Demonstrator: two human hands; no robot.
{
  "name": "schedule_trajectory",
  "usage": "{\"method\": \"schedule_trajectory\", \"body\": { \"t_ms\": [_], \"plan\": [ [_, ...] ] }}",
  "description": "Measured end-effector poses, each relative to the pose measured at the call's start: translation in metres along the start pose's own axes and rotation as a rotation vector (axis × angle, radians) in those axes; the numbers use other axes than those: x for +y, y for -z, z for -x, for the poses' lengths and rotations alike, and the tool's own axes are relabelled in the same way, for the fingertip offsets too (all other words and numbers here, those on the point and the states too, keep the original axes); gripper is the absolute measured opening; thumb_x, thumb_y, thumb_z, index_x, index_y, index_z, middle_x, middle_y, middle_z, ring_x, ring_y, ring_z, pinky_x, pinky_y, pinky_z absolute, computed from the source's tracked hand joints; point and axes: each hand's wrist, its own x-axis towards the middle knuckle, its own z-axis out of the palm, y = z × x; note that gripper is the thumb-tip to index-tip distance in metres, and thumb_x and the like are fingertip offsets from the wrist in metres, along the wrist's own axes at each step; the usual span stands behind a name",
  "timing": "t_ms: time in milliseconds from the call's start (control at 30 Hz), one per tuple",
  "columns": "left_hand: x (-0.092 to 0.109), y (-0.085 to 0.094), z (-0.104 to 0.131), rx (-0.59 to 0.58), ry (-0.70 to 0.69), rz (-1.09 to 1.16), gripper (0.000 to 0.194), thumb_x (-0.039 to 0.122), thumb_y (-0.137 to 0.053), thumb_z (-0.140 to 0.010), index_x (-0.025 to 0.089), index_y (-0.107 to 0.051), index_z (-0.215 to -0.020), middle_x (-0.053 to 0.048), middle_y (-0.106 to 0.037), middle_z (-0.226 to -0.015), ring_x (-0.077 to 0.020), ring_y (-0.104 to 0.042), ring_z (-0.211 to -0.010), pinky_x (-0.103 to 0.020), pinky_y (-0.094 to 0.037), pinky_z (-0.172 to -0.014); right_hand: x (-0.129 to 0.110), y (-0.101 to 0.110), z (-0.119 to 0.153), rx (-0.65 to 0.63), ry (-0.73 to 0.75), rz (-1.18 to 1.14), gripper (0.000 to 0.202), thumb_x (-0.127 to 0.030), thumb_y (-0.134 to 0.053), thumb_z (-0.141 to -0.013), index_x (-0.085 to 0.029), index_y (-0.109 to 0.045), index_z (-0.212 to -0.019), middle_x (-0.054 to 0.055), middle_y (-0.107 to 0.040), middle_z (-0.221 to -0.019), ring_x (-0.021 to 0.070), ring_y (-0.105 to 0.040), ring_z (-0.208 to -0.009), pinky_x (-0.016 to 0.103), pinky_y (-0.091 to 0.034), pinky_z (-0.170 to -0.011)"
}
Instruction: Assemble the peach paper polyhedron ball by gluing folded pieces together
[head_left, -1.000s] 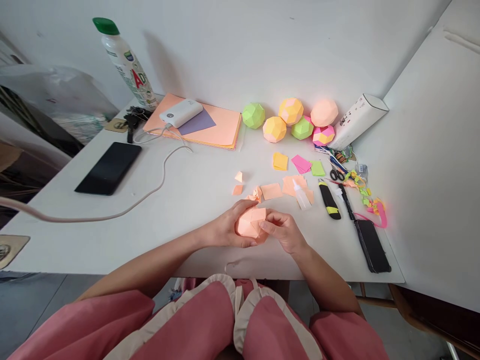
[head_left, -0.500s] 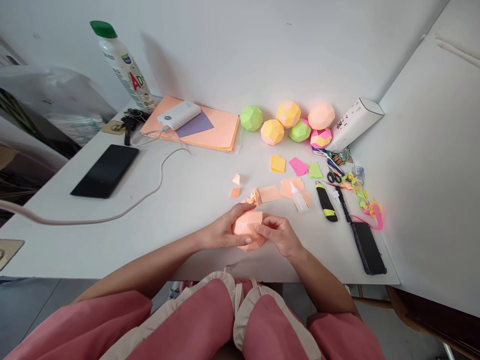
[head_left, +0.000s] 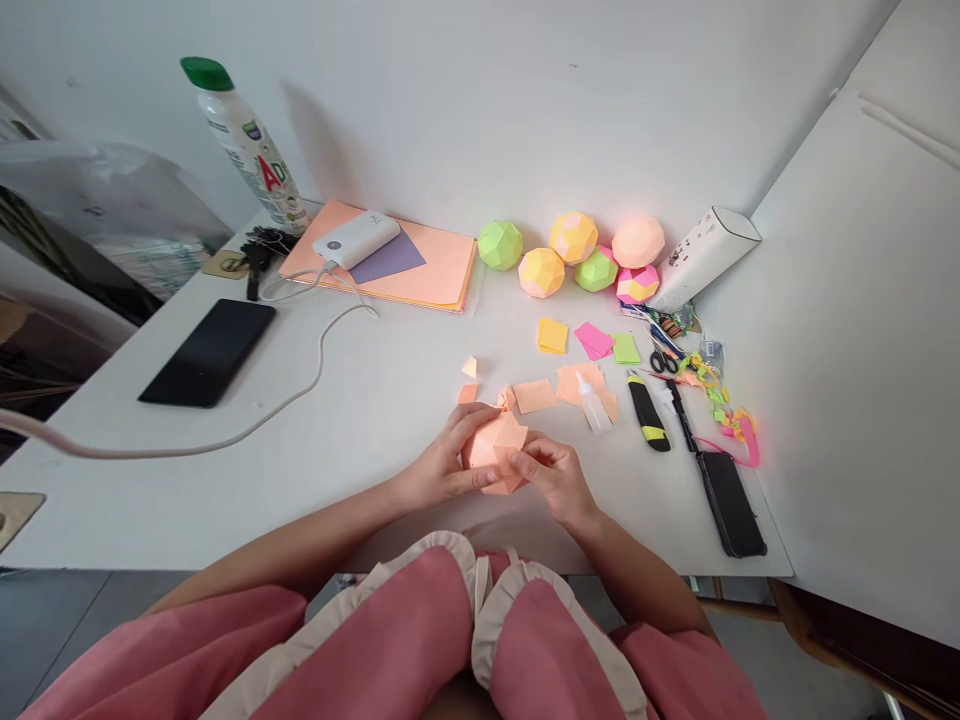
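A peach faceted paper ball (head_left: 491,445) is held between both hands just above the front part of the table. My left hand (head_left: 450,460) wraps round its left side, thumb across the front. My right hand (head_left: 553,475) pinches the ball's right side with thumb and index finger. At the top right of the ball a pointed paper flap sticks out. Right behind it lie a crumpled peach paper piece (head_left: 507,398) and a flat peach paper piece (head_left: 535,396). Two small peach scraps (head_left: 469,367) are near my left fingertips. A small glue bottle (head_left: 594,405) rests on peach sheets.
Several finished paper balls (head_left: 574,237) stand by the wall. Yellow paper squares (head_left: 553,335), a utility knife (head_left: 648,411), scissors (head_left: 663,362) and a black case (head_left: 731,503) lie to the right. On the left are a phone (head_left: 210,352), a power bank (head_left: 357,240) with cable and a bottle (head_left: 251,150).
The ball has turned slightly in my hands, so its flap now shows as a pointed shape at the upper right. The camera view has tilted a little.
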Motion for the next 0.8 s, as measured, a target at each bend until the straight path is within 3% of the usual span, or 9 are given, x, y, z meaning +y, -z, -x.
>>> {"method": "schedule_trajectory", "body": {
  "t_ms": [100, 233, 500, 600, 700, 800],
  "plan": [
    [-0.001, -0.005, 0.001, 0.007, -0.047, -0.021, 0.078, 0.061, -0.064, -0.08, 0.028, -0.031, -0.142, -0.015, -0.033, -0.14, -0.0369, -0.036, -0.134, -0.057, -0.038, -0.11, 0.001, -0.004, 0.002, 0.021, 0.007, 0.046, 0.031, -0.045, -0.074, -0.073, -0.021, -0.065, -0.057, 0.001, -0.058, -0.078, 0.0167, -0.056, -0.08, 0.033, -0.047, -0.081],
    [0.004, -0.008, 0.002, 0.051, -0.043, -0.141, 0.068, 0.047, -0.066, -0.082, 0.027, -0.035, -0.139, -0.015, -0.036, -0.14, -0.0363, -0.039, -0.133, -0.057, -0.038, -0.11, 0.003, -0.006, 0.004, 0.015, -0.016, 0.057, 0.028, -0.047, -0.075, -0.072, -0.022, -0.069, -0.062, 0.003, -0.061, -0.085, 0.019, -0.058, -0.089, 0.033, -0.047, -0.085],
    [0.004, -0.004, -0.002, 0.038, -0.16, -0.219, 0.061, 0.035, -0.065, -0.081, 0.026, -0.039, -0.135, -0.014, -0.045, -0.133, -0.0316, -0.049, -0.125, -0.052, -0.045, -0.104, -0.003, 0.005, 0.002, -0.131, 0.005, 0.177, 0.047, -0.061, -0.058, -0.084, -0.021, -0.07, -0.063, 0.003, -0.059, -0.08, 0.0181, -0.058, -0.084, 0.033, -0.047, -0.08],
    [0.005, -0.003, -0.002, 0.017, -0.185, -0.227, 0.062, 0.032, -0.065, -0.081, 0.027, -0.037, -0.137, -0.014, -0.045, -0.133, -0.031, -0.049, -0.124, -0.052, -0.045, -0.104, -0.006, 0.011, 0.001, -0.028, 0.078, 0.239, 0.049, -0.06, -0.053, -0.087, -0.02, -0.064, -0.062, 0.003, -0.061, -0.073, 0.0174, -0.059, -0.074, 0.033, -0.046, -0.073],
    [0.005, -0.002, -0.002, -0.003, -0.203, -0.219, 0.063, 0.031, -0.065, -0.081, 0.028, -0.037, -0.138, -0.013, -0.044, -0.133, -0.0308, -0.048, -0.125, -0.053, -0.044, -0.105, -0.005, 0.014, -0.002, 0.107, 0.154, 0.254, 0.038, -0.054, -0.063, -0.084, -0.02, -0.06, -0.066, 0.001, -0.06, -0.069, 0.0156, -0.056, -0.069, 0.031, -0.046, -0.069],
    [0.002, -0.002, -0.001, -0.036, -0.232, -0.195, 0.066, 0.032, -0.066, -0.082, 0.029, -0.035, -0.14, -0.013, -0.041, -0.132, -0.0303, -0.046, -0.125, -0.052, -0.043, -0.106, -0.003, 0.015, -0.004, 0.023, 0.067, 0.16, 0.03, -0.05, -0.07, -0.078, -0.021, -0.064, -0.081, 0.001, -0.065, -0.081, 0.015, -0.058, -0.073, 0.029, -0.047, -0.069]
  ]
}}
